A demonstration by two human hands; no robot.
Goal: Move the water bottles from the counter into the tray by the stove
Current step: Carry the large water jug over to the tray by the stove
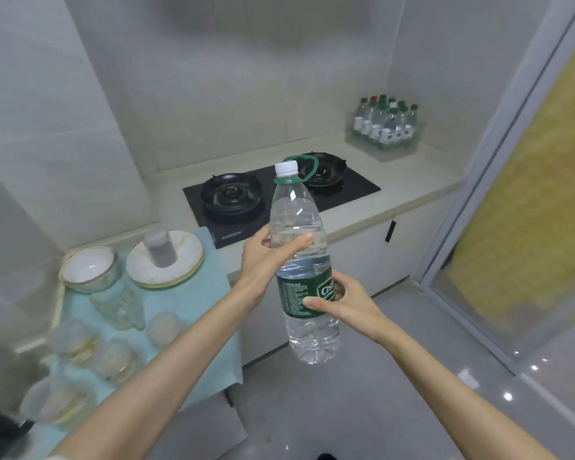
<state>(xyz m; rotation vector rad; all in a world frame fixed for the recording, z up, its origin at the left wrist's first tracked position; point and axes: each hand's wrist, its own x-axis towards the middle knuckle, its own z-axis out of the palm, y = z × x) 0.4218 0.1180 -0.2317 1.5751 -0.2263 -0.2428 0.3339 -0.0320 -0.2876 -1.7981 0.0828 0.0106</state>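
A large clear water bottle with a white cap, a green carry loop and a green label hangs upright in the air over the floor, in front of the counter. My left hand grips its upper body, thumb across the front. My right hand holds it lower down, around the green label. At the far right corner of the counter, beside the stove, stands a clear tray packed with several small water bottles with green, red and white caps.
A black two-burner gas stove sits in the pale counter. On the left a blue cloth carries bowls, a plate with an upturned glass and several glasses. A sliding glass door lies to the right.
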